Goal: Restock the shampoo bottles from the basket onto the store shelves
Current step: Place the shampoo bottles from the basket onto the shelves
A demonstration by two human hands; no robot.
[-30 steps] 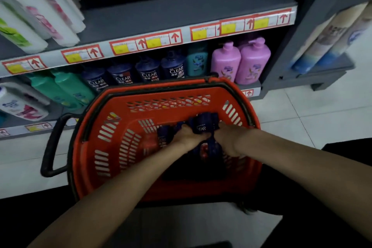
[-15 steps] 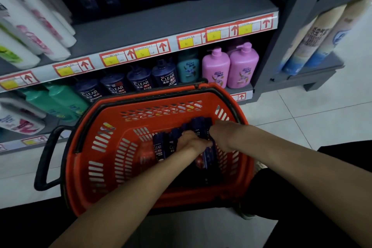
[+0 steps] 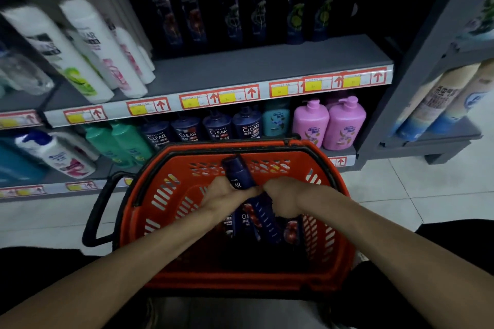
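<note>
Over the basket [image 3: 160,224], left hand [image 3: 227,196] grips a bottle [image 3: 236,168].

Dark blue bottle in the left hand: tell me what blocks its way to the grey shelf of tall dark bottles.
Nothing visible does. The left hand holds the dark blue bottle with its top near the basket rim; beyond that, only open air up to the grey shelf, bare before the tall dark bottles.

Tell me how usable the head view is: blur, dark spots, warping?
Head view: dim overall; basket interior nearly black, so bottles inside blend together. Head view, left: white bottles blurred. Head view, centre: lower-shelf CLEAR labels readable. Shelf edge bows from the wide lens.
</note>
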